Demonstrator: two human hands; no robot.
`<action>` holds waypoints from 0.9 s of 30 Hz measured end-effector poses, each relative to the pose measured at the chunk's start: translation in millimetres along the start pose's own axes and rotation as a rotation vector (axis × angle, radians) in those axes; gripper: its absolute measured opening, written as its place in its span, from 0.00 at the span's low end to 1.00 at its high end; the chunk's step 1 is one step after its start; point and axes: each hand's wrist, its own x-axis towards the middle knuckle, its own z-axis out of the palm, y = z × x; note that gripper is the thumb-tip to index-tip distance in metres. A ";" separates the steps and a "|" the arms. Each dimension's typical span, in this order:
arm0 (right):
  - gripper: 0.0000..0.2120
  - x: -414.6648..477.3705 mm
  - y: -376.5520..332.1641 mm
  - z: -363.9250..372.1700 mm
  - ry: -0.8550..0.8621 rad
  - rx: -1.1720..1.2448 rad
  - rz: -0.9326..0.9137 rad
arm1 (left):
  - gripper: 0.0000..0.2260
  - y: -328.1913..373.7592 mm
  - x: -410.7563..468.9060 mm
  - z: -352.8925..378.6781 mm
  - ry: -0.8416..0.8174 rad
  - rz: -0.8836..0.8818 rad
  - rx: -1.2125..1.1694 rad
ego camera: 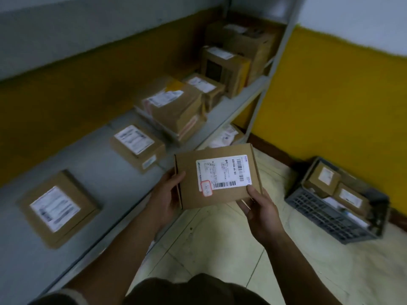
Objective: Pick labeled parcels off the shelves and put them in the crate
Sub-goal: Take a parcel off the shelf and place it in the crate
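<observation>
While both hands hold it, one flat brown parcel (220,198) sits level above the floor (220,249), just off the near edge of the shelf (105,190), label side up. It is well apart from the crate (326,216).

Hands: 2.
- left hand (169,194) grips the parcel's left edge, thumb on top, fingers under.
- right hand (259,212) grips the near right corner, thumb on top touching the label's corner.

Writing on the held parcel:
- 1 white shipping label (223,172): several barcodes and rows of small print. A long digit string runs along the right side, too small to read for certain.
- 1 small red-bordered sticker (206,187) on the label's near left corner, handwritten marks, illegible.

Shelf, left, near to far:
- 1 flat labeled box (57,208).
- 1 smaller labeled box (137,147).
- 1 stack of parcels (176,111); blur hides the count.
- 1 small labeled box (204,86).
- 1 box with a dark panel (224,69).
- 1 big carton (248,42), farthest.
All shelf labels are blurred, unreadable.

Lower shelf level: white bagged parcels (226,135), count unclear.

Crate: 1, grey, slotted walls, on the floor at right against the yellow wall (330,95). Inside it are 2 brown boxes, each with a white label: far one (323,178), near one (350,198), touching. Text unreadable.
</observation>
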 end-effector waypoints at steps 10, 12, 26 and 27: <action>0.15 9.4 -75.1 -106.6 0.324 0.223 -0.185 | 0.16 -57.1 76.4 145.5 -0.287 -0.142 0.373; 0.15 11.3 -81.4 -121.8 0.374 0.246 -0.200 | 0.15 -65.2 87.2 165.7 -0.314 -0.170 0.414; 0.17 81.0 -202.9 -255.4 0.725 0.404 -0.310 | 0.16 -126.2 221.9 381.4 -0.648 -0.384 0.611; 0.17 90.0 -216.5 -265.7 0.733 0.413 -0.329 | 0.16 -130.2 234.5 400.7 -0.665 -0.391 0.616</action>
